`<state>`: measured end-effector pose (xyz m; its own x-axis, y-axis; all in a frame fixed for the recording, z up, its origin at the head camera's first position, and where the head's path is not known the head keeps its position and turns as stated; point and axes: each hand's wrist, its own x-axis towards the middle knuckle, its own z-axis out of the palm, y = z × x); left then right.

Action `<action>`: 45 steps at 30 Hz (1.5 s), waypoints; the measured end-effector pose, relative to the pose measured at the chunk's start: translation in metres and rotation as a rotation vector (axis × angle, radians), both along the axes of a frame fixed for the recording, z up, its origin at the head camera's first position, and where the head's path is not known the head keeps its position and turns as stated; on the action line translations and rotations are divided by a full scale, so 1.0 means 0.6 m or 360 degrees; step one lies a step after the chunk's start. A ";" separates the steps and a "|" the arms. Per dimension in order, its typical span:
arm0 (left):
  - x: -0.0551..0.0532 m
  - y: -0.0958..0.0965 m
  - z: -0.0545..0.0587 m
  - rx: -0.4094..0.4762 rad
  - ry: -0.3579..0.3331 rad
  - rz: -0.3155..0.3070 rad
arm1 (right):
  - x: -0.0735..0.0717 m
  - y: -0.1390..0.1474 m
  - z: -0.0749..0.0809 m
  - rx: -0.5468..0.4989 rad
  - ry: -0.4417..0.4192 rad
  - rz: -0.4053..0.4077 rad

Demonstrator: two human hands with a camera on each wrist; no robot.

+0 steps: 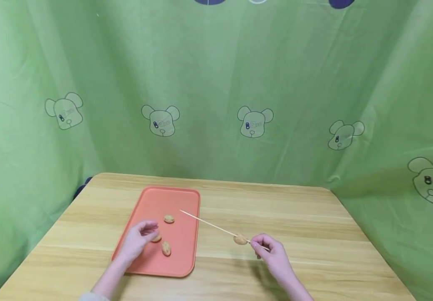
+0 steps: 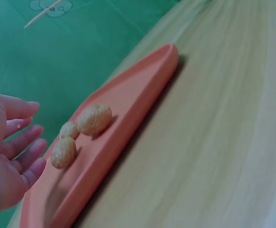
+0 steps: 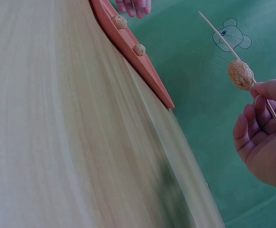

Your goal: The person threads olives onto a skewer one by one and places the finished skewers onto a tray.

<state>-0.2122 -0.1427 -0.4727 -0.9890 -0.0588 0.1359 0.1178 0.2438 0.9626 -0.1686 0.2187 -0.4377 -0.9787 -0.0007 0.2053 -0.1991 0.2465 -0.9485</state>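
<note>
Curtain [image 1: 209, 62], green, hanging behind wooden bench [image 1: 295, 217]. Pink tray [image 1: 164, 198] on bench. Left hand [image 1: 138, 239] over tray, grip loose, holding nothing. Right hand [image 1: 273, 256] above bench, grip pinching thin skewer [image 1: 212, 225]. One wrinkled brown piece [image 1: 240, 239] threaded on skewer, just beside right hand; three similar pieces [image 1: 166, 248] on tray.

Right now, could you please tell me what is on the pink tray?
Three brown lumps lie on the pink tray. In the head view, the left hand partly covers one; the tray surface beneath the lumps cannot be seen.
</note>
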 end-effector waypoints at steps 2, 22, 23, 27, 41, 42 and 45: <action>-0.001 -0.002 -0.007 -0.0044 -0.0019 0.0003 | 0.001 0.000 0.000 0.0005 0.0004 0.0005; -0.001 -0.001 -0.034 -0.0664 0.0103 0.0029 | 0.005 0.011 -0.001 0.0013 -0.0023 -0.0079; 0.000 -0.001 -0.034 -0.0677 0.0100 0.0028 | 0.005 0.011 -0.001 0.0011 -0.0019 -0.0076; 0.002 0.000 -0.034 -0.0685 0.0094 0.0043 | 0.005 0.009 -0.004 0.0012 0.0015 -0.0048; 0.003 0.005 -0.016 -0.0586 0.0077 0.0048 | 0.002 0.004 -0.010 0.0034 -0.0012 -0.0017; 0.004 0.006 -0.014 -0.0574 0.0076 0.0046 | 0.002 0.004 -0.009 0.0036 -0.0012 -0.0016; 0.006 0.007 -0.004 -0.0529 0.0096 0.0035 | 0.002 0.004 -0.010 0.0042 0.0003 -0.0011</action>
<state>-0.2088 -0.1382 -0.4751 -0.9775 -0.0229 0.2095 0.1633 0.5462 0.8216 -0.1673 0.2213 -0.4436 -0.9783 0.0008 0.2070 -0.1989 0.2726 -0.9413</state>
